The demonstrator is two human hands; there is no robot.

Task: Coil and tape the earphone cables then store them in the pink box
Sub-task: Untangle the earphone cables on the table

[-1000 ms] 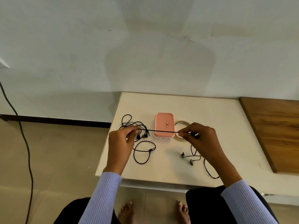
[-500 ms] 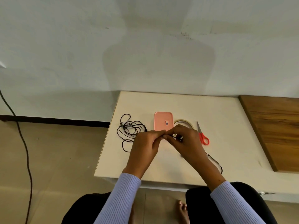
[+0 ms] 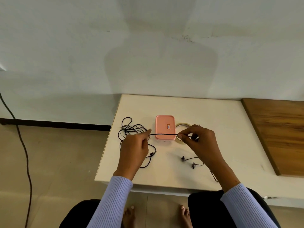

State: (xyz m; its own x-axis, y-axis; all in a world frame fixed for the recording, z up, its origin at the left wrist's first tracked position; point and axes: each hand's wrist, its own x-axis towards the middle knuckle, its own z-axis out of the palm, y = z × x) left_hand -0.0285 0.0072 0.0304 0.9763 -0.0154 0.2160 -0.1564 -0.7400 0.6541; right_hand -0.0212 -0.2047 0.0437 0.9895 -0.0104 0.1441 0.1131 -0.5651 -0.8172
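Observation:
A black earphone cable point(image 3: 164, 134) is stretched taut between my two hands, just in front of the closed pink box point(image 3: 165, 127). My left hand point(image 3: 134, 148) pinches one end of that stretch and my right hand point(image 3: 199, 142) pinches the other. Two earbuds point(image 3: 188, 161) of this cable lie on the table below my right hand. A second tangled black earphone cable point(image 3: 131, 129) lies left of the box. A roll of tape point(image 3: 181, 127) sits right of the box, partly behind my right hand.
The small white table point(image 3: 230, 129) has its left edge near the tangled cable and its front edge by my knees. A brown wooden board point(image 3: 278, 134) lies at the right. A dark cord point(image 3: 21, 145) runs down the floor at far left.
My hands were apart a second ago, came together in front of the box, and have spread apart again, drawing the cable taut. The scissors seen half a second ago are now hidden.

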